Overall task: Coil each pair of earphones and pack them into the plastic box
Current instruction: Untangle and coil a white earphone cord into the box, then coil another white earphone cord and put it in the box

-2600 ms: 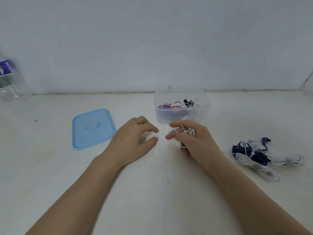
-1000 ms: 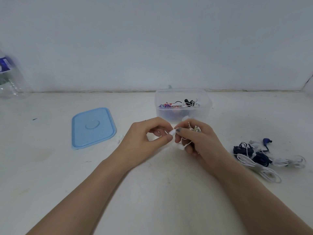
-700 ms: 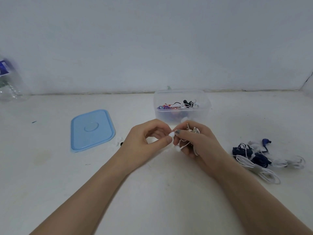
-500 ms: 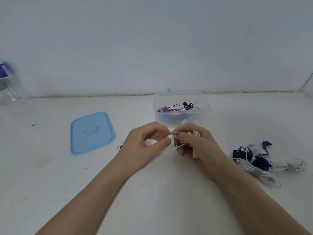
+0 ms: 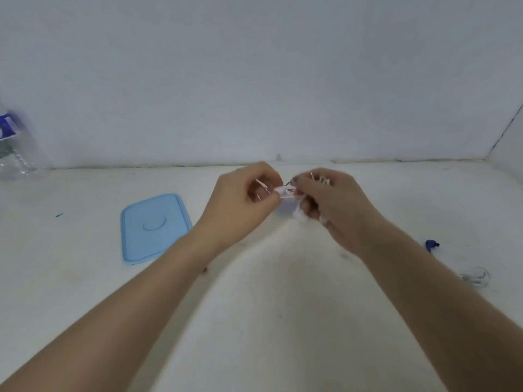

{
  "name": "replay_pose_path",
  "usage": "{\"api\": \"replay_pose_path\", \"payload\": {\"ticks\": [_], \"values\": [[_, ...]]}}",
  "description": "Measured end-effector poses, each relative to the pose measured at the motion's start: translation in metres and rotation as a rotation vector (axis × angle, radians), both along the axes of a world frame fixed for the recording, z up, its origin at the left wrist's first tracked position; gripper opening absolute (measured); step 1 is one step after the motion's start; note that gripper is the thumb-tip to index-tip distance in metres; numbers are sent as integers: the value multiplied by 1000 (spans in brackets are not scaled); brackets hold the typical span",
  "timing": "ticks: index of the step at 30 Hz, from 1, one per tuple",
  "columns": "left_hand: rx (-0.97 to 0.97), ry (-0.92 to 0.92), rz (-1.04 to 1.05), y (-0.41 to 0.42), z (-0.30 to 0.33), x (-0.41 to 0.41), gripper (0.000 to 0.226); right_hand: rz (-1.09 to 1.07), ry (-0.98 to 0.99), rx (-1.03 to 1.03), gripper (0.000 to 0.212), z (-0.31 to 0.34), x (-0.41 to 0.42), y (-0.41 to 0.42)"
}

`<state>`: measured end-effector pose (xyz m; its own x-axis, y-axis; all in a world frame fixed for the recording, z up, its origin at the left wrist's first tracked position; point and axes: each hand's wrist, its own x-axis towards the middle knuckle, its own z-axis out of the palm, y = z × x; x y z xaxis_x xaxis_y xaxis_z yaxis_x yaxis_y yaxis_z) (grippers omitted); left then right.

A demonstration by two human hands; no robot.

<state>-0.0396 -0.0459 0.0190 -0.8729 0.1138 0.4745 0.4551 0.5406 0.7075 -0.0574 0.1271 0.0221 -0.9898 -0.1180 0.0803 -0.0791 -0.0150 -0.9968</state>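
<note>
Both hands are working close together above the counter (image 5: pixel 268 306), raised in front of where the plastic box must be; the box itself is hidden behind them, so I cannot tell its state from here. The left hand (image 5: pixel 240 205) is pinching the loose end of a pair of white earphones (image 5: pixel 288 192) between thumb and forefinger, fingers (image 5: pixel 263 172) curled in tight. The right hand (image 5: pixel 336 205) is holding the rest of the bundle, its fingers curled round loops of thin white cable that are poking out above the knuckles and hanging a little below the palm. The picture is blurred, so the exact run of the cable is unclear.

The earphones are looking very light and limp: the cable is likely flopping and springing out of its coil the moment the grip is easing, and it is thin enough to slip through dry fingers. The buds and the plug are the only stiff parts, so they are giving the surest hold, while the coil itself is best kept pinched across all its loops at once. Pulling hard at the joints near the buds is probably risking damage.

The blue lid (image 5: pixel 154 226) is lying flat on the counter to the left. A blue earbud (image 5: pixel 431 244) and a faint white cable loop (image 5: pixel 477 277) are waiting to the right, well apart from the hands. A clear bottle (image 5: pixel 14 148) is standing at the far left edge.
</note>
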Motion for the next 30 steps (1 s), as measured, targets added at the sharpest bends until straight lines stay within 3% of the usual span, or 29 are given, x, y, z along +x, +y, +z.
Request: {"api": "replay_pose_path", "payload": {"ticks": [5, 10, 13, 16, 20, 23, 26, 30], "values": [[-253, -107, 82, 6, 39, -55, 4, -76, -107, 194, 24, 48, -65, -4], [-471, -221, 142, 20, 31, -94, 5, -76, -211, 482, 33, 43, -100, -1], [-642, -267, 126, 26, 19, -100, 6, -6, -155, 827, 40, 36, -98, 5], [-796, -269, 94, 29, 13, -99, 9, 22, -38, 977, 30, 34, -93, 15], [-801, -175, 100, 34, 21, -91, 10, -69, 80, 1003, 32, 39, -78, 39], [-745, -54, 75, 42, 31, -78, 9, -108, 105, 1041, 22, 45, -66, 56], [-771, 43, -67, 54, 38, -50, 11, 89, -66, 1206, 14, 57, -44, 71], [-943, 7, -179, 68, 23, -14, 10, 443, -344, 1403, 19, 66, -4, 83]]}}
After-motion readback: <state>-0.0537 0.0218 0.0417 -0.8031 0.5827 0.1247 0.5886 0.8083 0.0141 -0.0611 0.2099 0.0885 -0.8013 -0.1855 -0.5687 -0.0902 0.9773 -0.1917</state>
